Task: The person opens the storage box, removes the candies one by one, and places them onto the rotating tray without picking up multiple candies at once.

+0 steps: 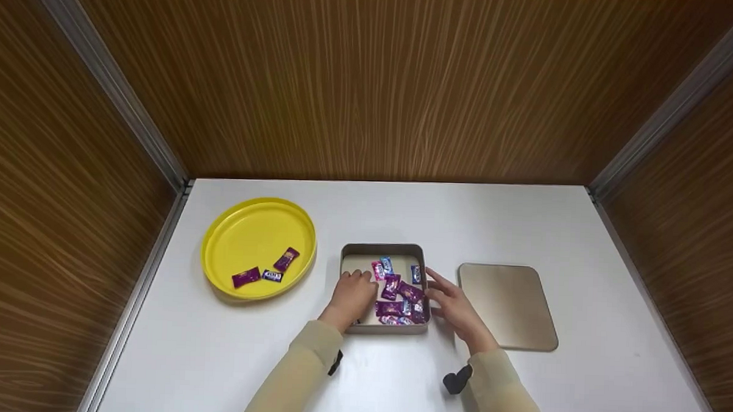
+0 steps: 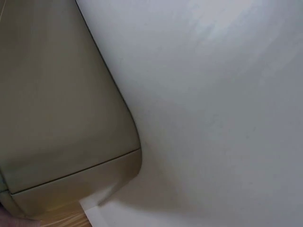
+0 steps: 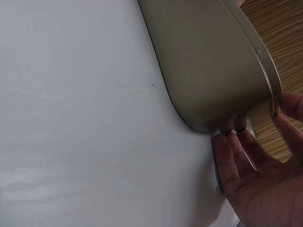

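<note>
One tin (image 1: pixel 388 330), lid (image 1: pixel 509 308), plate (image 1: pixel 249 238); over ten sweets (image 1: pixel 390 308)

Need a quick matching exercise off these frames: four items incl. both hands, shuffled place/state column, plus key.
Items
1. Round yellow tray
2. Metal lid
3. Left hand
4. Right hand

Place/state
a. Lies flat, right of the tin
b. At the tin's right wall, outside
c. Holds three wrapped candies
d. Reaches inside the tin

Pairs: 1-c; 2-a; 3-d; 4-b

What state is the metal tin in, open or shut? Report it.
Open. In the head view the tin is uncovered, wrapped candies show inside, and a flat metal lid lies apart from it on the right.
</note>
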